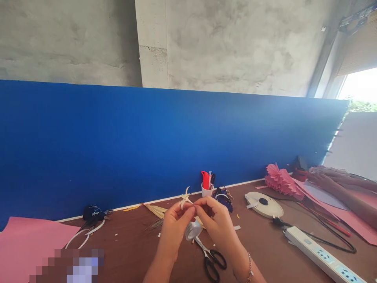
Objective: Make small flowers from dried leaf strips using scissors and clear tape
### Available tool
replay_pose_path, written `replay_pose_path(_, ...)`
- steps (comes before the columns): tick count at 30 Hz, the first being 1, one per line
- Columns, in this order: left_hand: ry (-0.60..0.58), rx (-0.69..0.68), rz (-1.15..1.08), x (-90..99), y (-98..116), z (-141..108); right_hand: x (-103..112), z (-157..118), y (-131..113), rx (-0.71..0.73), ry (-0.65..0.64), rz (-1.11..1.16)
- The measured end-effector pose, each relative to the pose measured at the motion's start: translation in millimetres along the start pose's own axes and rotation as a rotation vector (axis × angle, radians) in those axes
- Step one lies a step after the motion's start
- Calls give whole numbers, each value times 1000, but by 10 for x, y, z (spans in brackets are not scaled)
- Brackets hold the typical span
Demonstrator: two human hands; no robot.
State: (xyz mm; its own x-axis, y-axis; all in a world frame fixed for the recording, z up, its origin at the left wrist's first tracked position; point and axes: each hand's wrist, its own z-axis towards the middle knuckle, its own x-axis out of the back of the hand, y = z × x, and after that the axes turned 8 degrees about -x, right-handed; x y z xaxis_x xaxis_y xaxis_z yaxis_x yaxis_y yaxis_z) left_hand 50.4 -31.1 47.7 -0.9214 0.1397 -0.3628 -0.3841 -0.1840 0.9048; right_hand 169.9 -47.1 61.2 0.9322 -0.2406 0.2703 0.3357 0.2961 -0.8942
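One long blue partition (165,141) is standing behind the brown bench (129,243), and I'm seeing a white power strip (321,255) lying to the right. Up the middle, the left hand (175,224) and right hand (219,224) are meeting above the bench — fingers pinching together, nearly touching. Black-handled scissors (206,252) are lying below, just beside a clear roll (193,231). Smallest, a pale petal-like piece (185,200) is poking up — the left fingers are gripping it, the right fingers pinching its base.
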Motion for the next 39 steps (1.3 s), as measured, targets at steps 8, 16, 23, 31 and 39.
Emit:
replay_pose_path(8, 134, 57, -132, 31, -7, -1, -61, -2, 1, -41, 9, 44)
replay_pose_path(16, 154, 35, -68, 43, 158, -9, 26, 16, 18, -325, -266, 242)
replay_pose_path(23, 103, 78, -94, 106, 128, 16, -4, 51, 93, -255, -226, 191)
replay_pose_path(31, 98, 93, -123, 120, 120, 18, -19, 63, 75, -226, -154, 95)
replay_pose_path(39, 100, 94, -67, 130, 130, 27, -23, 30, 100, -185, -161, -40)
